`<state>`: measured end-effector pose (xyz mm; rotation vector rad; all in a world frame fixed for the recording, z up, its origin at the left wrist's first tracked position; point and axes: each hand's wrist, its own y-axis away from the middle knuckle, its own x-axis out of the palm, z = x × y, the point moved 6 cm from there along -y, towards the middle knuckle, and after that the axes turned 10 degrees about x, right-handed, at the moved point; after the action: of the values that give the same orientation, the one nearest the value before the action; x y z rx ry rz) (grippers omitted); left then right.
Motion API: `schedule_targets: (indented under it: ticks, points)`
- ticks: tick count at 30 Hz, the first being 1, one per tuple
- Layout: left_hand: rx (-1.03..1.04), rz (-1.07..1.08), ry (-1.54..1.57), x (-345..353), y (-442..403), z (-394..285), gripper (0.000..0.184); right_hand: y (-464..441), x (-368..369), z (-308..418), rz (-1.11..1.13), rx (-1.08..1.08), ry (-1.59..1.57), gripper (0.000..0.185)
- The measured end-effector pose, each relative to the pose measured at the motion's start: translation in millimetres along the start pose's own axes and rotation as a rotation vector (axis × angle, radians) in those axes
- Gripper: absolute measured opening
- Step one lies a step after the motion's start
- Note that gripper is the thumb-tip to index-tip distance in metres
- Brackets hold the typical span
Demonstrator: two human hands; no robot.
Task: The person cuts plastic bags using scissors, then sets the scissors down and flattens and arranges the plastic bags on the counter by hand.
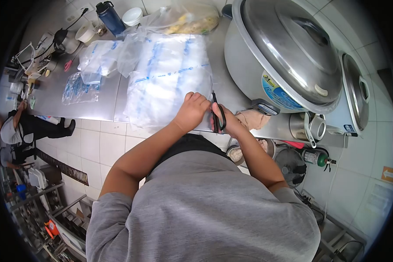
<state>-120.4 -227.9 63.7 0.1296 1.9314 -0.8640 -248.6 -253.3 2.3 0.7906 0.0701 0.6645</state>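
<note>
Black-handled scissors (pixel 218 114) point away from my body, with my right hand (pixel 228 121) closed around their handles. Just left of them, my left hand (pixel 194 109) has its fingers curled together at the front right corner of a stack of clear plastic bags (pixel 168 78) with blue print. Whether those fingers pinch anything is too small to tell. The stack lies flat on the steel table (pixel 105 102). A beige cloth (pixel 252 118) rests on the table edge right of my right hand.
A large lidded pot (pixel 266 56) stands at the right, a second pot (pixel 356 91) beyond it. More plastic bags (pixel 99 56), pink scissors (pixel 68 65) and a blue bottle (pixel 110 19) are at the left and back. A fan (pixel 290 166) stands below. Another person (pixel 19 129) is far left.
</note>
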Motion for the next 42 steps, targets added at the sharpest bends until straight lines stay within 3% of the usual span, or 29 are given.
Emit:
schedule_targets:
  ticks: [8, 14, 17, 23, 29, 32, 35, 38, 42]
  points:
    - [-0.002, -0.042, 0.039, -3.7, 2.4, 7.6, 0.007, -13.7, 0.6, 4.9, -0.041, -0.012, 0.078, 0.061]
    - [-0.054, -0.095, 0.074, -22.4, 0.1, 15.2, 0.005, -6.5, 5.6, 13.9, 0.120, 0.068, 0.120, 0.076]
    - [-0.274, -0.208, 0.232, -33.7, 1.1, 29.9, 0.005, 9.7, 9.0, 24.3, 0.186, 0.067, 0.060, 0.081]
    - [-1.002, -0.433, 1.087, -8.0, 30.1, 57.9, 0.008, 13.7, -2.5, 18.9, 0.194, 0.185, 0.116, 0.089]
    - [-0.902, -0.452, 0.985, -4.6, 31.8, 54.0, 0.008, 7.1, -2.0, 24.2, 0.159, 0.117, 0.097, 0.085]
    - [-0.776, -0.248, 0.799, -14.3, 21.4, 37.5, 0.009, -4.0, -3.2, 30.0, 0.142, 0.084, 0.086, 0.080]
    - [-0.351, -0.180, 0.415, -21.4, 14.5, 23.8, 0.022, -7.8, -3.9, 31.2, 0.089, 0.047, 0.073, 0.075]
    - [-0.149, -0.140, -0.072, -41.5, -3.7, 5.8, 0.035, -8.0, -2.4, 31.6, 0.026, 0.020, 0.056, 0.072]
    - [-0.184, 0.108, -0.034, -2.8, 16.7, 26.5, 0.042, -11.8, -0.2, 29.3, -0.030, 0.000, 0.004, 0.069]
